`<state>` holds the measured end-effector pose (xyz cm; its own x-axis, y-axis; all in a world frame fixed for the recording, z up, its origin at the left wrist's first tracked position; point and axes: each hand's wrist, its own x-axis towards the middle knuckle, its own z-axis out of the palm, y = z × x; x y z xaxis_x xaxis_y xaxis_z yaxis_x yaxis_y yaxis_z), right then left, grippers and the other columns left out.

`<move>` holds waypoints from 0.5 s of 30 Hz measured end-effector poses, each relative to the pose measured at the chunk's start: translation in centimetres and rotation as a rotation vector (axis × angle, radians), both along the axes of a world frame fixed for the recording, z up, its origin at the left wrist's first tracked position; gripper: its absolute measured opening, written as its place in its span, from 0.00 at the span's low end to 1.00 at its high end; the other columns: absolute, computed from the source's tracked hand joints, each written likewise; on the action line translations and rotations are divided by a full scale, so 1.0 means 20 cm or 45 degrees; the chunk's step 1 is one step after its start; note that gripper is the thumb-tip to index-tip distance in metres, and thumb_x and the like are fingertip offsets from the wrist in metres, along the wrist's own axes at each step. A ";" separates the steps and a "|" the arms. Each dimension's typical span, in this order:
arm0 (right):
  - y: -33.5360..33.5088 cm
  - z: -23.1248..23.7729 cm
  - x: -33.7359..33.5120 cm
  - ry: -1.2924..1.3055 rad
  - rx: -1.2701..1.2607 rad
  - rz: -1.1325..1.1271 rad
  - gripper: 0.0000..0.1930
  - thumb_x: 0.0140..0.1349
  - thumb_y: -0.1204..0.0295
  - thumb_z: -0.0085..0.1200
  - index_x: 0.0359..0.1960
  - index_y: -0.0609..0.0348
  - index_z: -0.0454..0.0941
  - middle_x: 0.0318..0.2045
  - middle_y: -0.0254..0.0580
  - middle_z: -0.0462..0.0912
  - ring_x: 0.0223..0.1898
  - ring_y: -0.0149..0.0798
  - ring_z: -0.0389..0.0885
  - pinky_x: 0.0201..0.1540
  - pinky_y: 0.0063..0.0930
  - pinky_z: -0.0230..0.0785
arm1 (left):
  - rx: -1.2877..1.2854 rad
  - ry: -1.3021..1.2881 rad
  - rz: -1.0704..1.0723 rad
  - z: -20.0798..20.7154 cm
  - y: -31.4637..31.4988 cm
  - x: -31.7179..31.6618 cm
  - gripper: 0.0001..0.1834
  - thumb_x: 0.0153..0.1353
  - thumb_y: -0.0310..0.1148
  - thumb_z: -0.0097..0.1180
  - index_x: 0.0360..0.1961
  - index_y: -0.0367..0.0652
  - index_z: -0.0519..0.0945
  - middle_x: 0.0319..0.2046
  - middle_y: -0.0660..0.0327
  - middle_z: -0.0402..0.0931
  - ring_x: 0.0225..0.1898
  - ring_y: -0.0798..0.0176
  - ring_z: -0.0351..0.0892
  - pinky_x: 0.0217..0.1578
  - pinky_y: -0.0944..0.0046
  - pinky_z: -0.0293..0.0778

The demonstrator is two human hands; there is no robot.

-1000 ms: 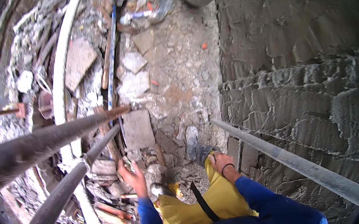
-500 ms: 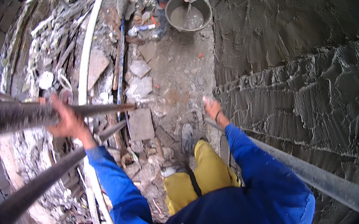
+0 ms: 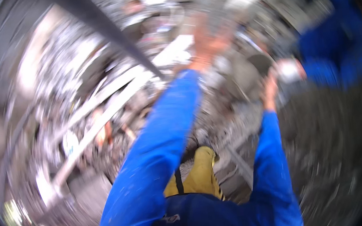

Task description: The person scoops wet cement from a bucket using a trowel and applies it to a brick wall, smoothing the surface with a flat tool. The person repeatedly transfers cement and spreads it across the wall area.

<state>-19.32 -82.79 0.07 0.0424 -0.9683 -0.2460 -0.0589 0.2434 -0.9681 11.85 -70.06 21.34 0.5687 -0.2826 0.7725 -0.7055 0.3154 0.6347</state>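
The whole view is smeared by motion. My left hand (image 3: pixel 210 46) is stretched forward past the middle, its fingers seeming spread, with nothing visible in them. To the right, my right hand (image 3: pixel 269 91) points forward beside another person's white-gloved hand (image 3: pixel 290 71); its fingers are too blurred to read. Between my hands is a blurred grey shape with a dark oval opening, seemingly the bucket (image 3: pixel 242 75). Whether my right hand touches it, I cannot tell. A long grey bar (image 3: pixel 241 165) slants beside my right leg.
A dark pole (image 3: pixel 105 29) slants down from the upper left. Pale long strips (image 3: pixel 99 143) cross the rubble on the left. Another person in blue (image 3: pixel 333 44) is close at the upper right. Dark wet-looking mortar (image 3: pixel 329 140) spreads along the right.
My view has swung left. My left hand has come off the pole and reaches forward; my right hand has left the grey bar and moved forward. The other person now appears at the upper right.
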 end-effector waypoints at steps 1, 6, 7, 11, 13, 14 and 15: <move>-0.02 -0.02 -0.02 -0.016 0.053 0.059 0.20 0.63 0.53 0.56 0.39 0.59 0.80 0.31 0.44 0.82 0.33 0.37 0.81 0.34 0.32 0.74 | 0.020 0.007 -0.032 -0.03 -0.04 -0.08 0.29 0.49 0.38 0.70 0.49 0.38 0.73 0.38 0.52 0.80 0.38 0.51 0.81 0.40 0.55 0.76; 0.11 -0.11 0.13 0.070 0.403 0.416 0.17 0.58 0.59 0.58 0.40 0.60 0.79 0.34 0.49 0.83 0.37 0.45 0.82 0.39 0.37 0.75 | 0.173 0.113 -0.055 -0.09 0.04 -0.04 0.33 0.43 0.45 0.70 0.48 0.41 0.72 0.34 0.48 0.79 0.35 0.41 0.81 0.37 0.47 0.76; 0.13 -0.12 0.13 0.140 0.465 0.507 0.17 0.57 0.60 0.58 0.40 0.61 0.79 0.35 0.50 0.83 0.37 0.46 0.82 0.39 0.37 0.75 | 0.195 0.138 -0.022 -0.10 0.08 -0.03 0.34 0.42 0.46 0.70 0.47 0.42 0.71 0.33 0.47 0.79 0.34 0.39 0.81 0.36 0.46 0.76; 0.04 -0.06 -0.02 0.545 0.435 1.212 0.17 0.54 0.65 0.60 0.42 0.62 0.78 0.37 0.55 0.83 0.40 0.52 0.83 0.43 0.41 0.75 | 0.240 0.169 -0.139 -0.02 0.12 -0.06 0.38 0.41 0.47 0.71 0.51 0.39 0.70 0.36 0.47 0.77 0.38 0.39 0.79 0.37 0.45 0.74; 0.01 -0.06 -0.10 0.947 -0.384 2.088 0.17 0.52 0.67 0.61 0.42 0.63 0.77 0.38 0.57 0.83 0.42 0.55 0.83 0.44 0.43 0.76 | 0.383 0.197 -0.263 0.08 0.18 -0.07 0.39 0.43 0.46 0.70 0.53 0.38 0.68 0.39 0.45 0.77 0.41 0.39 0.79 0.40 0.45 0.74; 0.07 -0.05 -0.09 1.014 -0.786 2.364 0.18 0.51 0.68 0.62 0.42 0.63 0.77 0.39 0.58 0.83 0.42 0.57 0.83 0.45 0.44 0.76 | 0.435 0.214 -0.252 0.10 0.23 -0.06 0.40 0.45 0.46 0.69 0.55 0.37 0.66 0.41 0.44 0.76 0.43 0.39 0.79 0.42 0.45 0.73; 0.13 -0.02 -0.10 1.133 -0.969 2.432 0.19 0.53 0.68 0.63 0.46 0.63 0.76 0.44 0.57 0.83 0.47 0.54 0.83 0.50 0.41 0.76 | 0.487 0.246 -0.249 0.11 0.24 -0.07 0.41 0.47 0.46 0.68 0.58 0.37 0.65 0.43 0.43 0.75 0.45 0.39 0.78 0.43 0.45 0.72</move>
<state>-21.38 -80.16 -0.37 0.8794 0.1722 -0.4438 -0.0373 -0.9045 -0.4248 10.53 -65.16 23.49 0.5996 -0.6426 0.4770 -0.5136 0.1482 0.8452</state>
